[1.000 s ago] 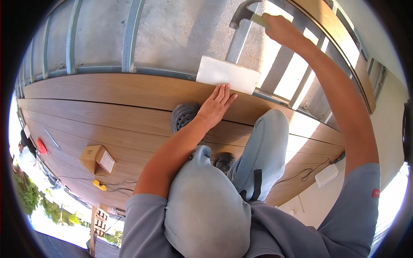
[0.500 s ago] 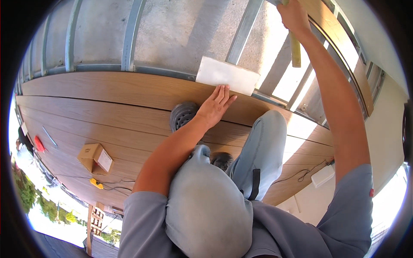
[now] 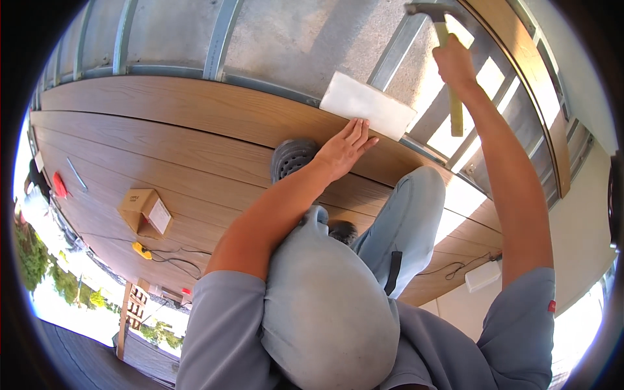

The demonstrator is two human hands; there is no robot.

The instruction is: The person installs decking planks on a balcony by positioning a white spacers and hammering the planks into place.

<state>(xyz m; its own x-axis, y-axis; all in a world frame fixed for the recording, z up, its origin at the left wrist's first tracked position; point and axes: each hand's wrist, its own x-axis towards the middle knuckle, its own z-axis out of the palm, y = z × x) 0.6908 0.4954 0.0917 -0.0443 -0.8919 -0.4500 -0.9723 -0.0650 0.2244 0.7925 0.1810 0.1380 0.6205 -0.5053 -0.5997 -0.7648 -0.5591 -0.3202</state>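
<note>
My right hand (image 3: 453, 63) is wrapped round the pale yellowish handle of a claw hammer (image 3: 456, 116). The hammer's dark metal head is raised at the upper right, apart from the white block. My left hand (image 3: 346, 148) lies with fingers stretched out, their tips touching the near edge of a flat white rectangular block (image 3: 368, 107). That block sits across the outer edge of the last brown deck board (image 3: 195, 103), beside a metal joist (image 3: 398, 53).
Metal joists (image 3: 221, 39) run over the concrete ground (image 3: 286, 49) beyond the boards. A curved brown board (image 3: 520, 58) edges the right side. On the deck are a cardboard box (image 3: 144, 211), a yellow tool (image 3: 141, 250) with a cord and a red item (image 3: 60, 184).
The hammer's head has come into full view, and my right hand has shifted lower and slightly right in the picture. The view has moved a little; my left hand stays at the white block.
</note>
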